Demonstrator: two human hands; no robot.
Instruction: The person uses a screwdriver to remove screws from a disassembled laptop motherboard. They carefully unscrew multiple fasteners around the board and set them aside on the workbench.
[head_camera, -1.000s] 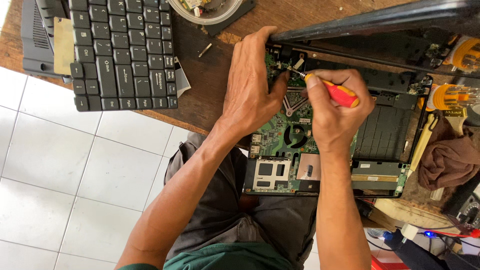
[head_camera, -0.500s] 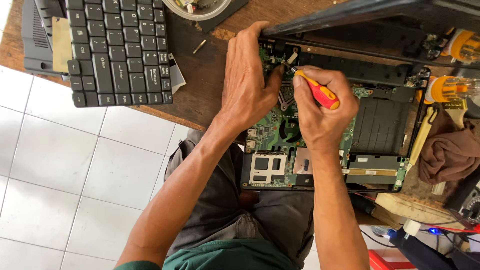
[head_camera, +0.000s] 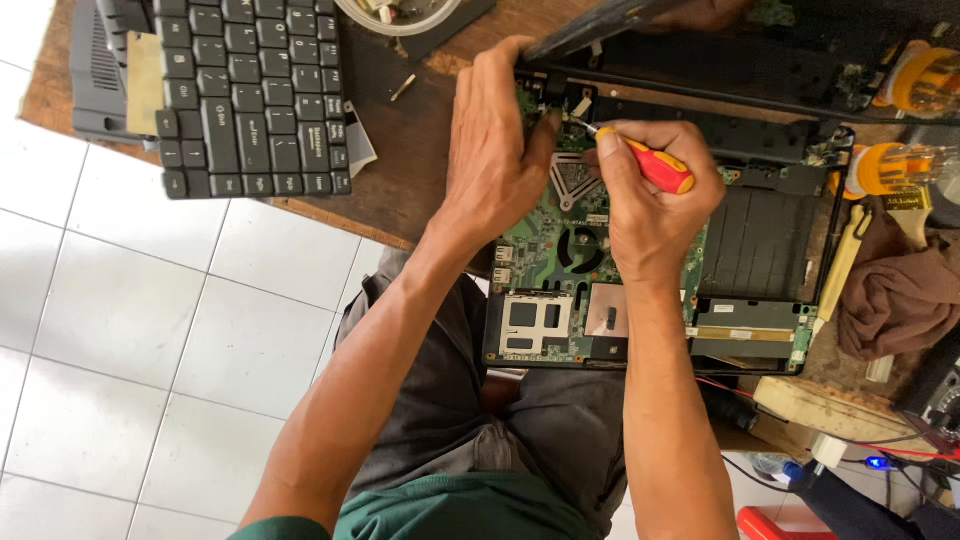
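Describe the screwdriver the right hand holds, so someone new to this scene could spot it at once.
Start at the opened laptop on the wooden table, its green board bare. Over the board's far corner, the right hand grips the screwdriver, tip pointing toward the left hand. Its red handle with yellow bands sets it apart from the orange-handled tools at the laptop's right.

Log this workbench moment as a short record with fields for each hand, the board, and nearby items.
left hand: rests on the top left corner of the opened laptop
right hand: grips a red-and-yellow screwdriver, tip at the board's upper left
circuit board: green, exposed, fan visible
keyboard: detached, lies on the wooden table to the left
brown cloth: at right
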